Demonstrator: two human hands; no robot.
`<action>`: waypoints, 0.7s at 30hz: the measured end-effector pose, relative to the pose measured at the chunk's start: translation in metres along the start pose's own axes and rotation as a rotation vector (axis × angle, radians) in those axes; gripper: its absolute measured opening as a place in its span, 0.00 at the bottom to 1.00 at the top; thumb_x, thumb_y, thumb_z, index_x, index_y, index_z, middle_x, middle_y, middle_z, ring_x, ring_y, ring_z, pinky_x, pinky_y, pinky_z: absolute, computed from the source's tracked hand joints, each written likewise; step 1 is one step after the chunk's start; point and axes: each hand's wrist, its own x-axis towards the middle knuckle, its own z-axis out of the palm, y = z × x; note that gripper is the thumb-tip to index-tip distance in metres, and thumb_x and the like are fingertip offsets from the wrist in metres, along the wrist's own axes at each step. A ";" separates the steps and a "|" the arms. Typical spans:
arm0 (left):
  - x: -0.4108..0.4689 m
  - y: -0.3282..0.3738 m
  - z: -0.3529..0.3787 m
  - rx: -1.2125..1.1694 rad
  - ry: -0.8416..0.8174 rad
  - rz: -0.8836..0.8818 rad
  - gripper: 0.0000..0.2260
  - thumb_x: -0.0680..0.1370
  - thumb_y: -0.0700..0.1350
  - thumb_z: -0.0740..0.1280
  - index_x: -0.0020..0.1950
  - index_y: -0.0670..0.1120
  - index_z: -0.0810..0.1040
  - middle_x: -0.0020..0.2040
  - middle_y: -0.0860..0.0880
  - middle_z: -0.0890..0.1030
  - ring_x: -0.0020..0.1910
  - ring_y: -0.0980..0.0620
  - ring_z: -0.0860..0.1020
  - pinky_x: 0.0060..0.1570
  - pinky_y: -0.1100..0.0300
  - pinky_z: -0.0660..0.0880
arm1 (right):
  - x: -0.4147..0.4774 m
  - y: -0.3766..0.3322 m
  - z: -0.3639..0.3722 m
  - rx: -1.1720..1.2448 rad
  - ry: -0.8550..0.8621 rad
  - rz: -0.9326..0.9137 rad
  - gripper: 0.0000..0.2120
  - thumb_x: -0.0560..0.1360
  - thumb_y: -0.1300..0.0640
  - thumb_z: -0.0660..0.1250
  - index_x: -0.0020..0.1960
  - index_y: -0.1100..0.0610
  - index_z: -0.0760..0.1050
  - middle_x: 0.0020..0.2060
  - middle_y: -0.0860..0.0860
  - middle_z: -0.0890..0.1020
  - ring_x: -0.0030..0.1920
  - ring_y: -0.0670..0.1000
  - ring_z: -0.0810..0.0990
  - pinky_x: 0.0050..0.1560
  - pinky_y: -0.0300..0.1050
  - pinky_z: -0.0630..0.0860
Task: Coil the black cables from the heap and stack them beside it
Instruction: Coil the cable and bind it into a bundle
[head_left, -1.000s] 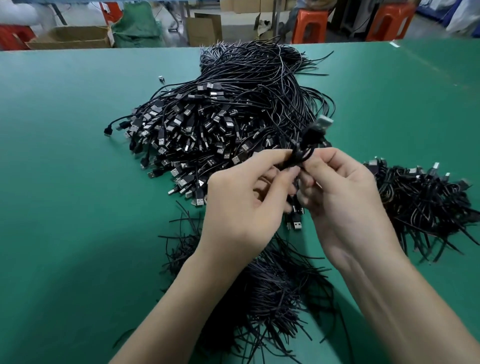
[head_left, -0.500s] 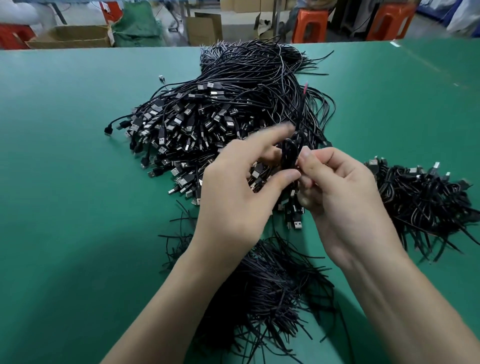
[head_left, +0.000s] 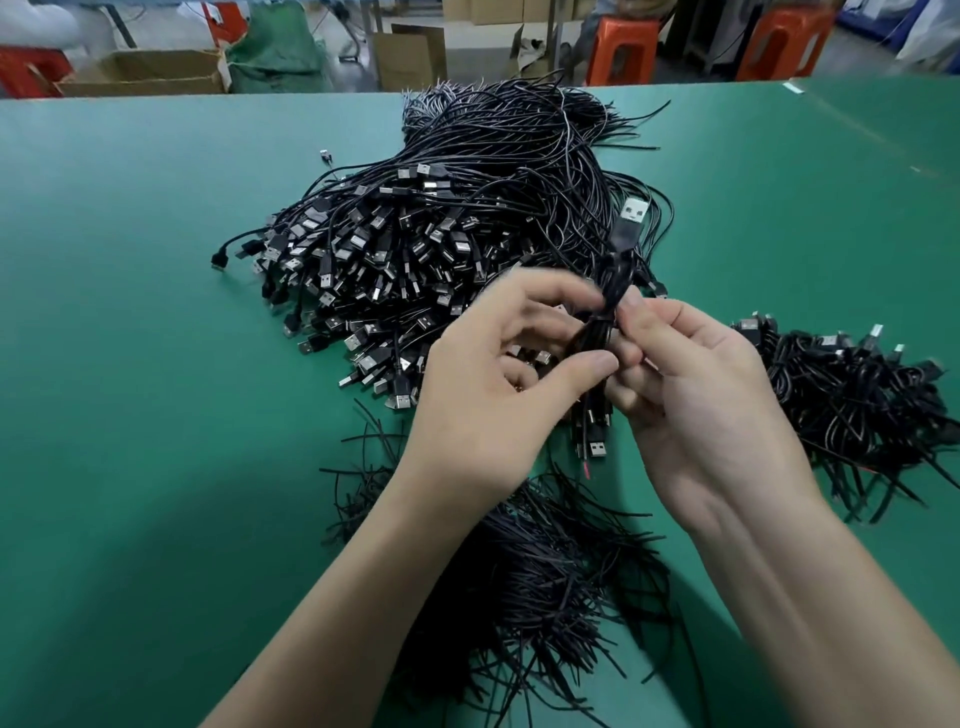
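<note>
On the green table (head_left: 130, 415), the heap (head_left: 415, 249) of loose black cables lay left of centre and ran away from the person, its plugs fanned toward the near left. Just right of its near edge the left hand (head_left: 498, 395) was raised off the cloth. Its thumb and forefinger were curled round the folded cable (head_left: 602, 332); the forefinger was blurred, so how firmly it bore on the strands could not be told. The folded cable stood between the two hands, with its long axis running from near to far. One plug (head_left: 635, 212) stuck out at the far end and a second plug (head_left: 597, 448) hung at the near end. The right hand (head_left: 696, 395) pinched the same cable from the other side, thumb against fingers at mid-length. Further right, apart from the heap, lay the stack (head_left: 852, 395) of finished coils. The right hand was plainly the nearer to it, so setting the cable down would probably call for a short sideways carry by that hand. Below both wrists lay a spread of loose strands (head_left: 545, 571).
</note>
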 end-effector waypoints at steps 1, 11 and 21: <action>0.000 -0.002 0.001 -0.007 0.022 0.002 0.21 0.76 0.37 0.76 0.64 0.56 0.78 0.45 0.57 0.84 0.39 0.60 0.78 0.39 0.62 0.73 | 0.000 -0.001 0.001 0.046 -0.016 0.025 0.09 0.80 0.58 0.68 0.41 0.56 0.74 0.25 0.46 0.72 0.22 0.41 0.64 0.24 0.32 0.65; 0.003 -0.002 -0.014 0.432 0.100 0.273 0.13 0.78 0.36 0.74 0.56 0.53 0.86 0.46 0.51 0.75 0.49 0.50 0.75 0.52 0.61 0.72 | 0.000 -0.001 0.000 0.076 -0.085 0.119 0.09 0.80 0.67 0.63 0.44 0.59 0.78 0.26 0.46 0.74 0.23 0.42 0.65 0.21 0.33 0.62; 0.005 0.005 -0.016 0.120 -0.004 0.053 0.03 0.79 0.46 0.74 0.49 0.54 0.86 0.42 0.54 0.86 0.34 0.38 0.78 0.32 0.41 0.74 | -0.004 0.002 0.002 -0.090 -0.048 0.021 0.07 0.77 0.56 0.71 0.40 0.54 0.78 0.28 0.48 0.74 0.26 0.43 0.69 0.25 0.33 0.67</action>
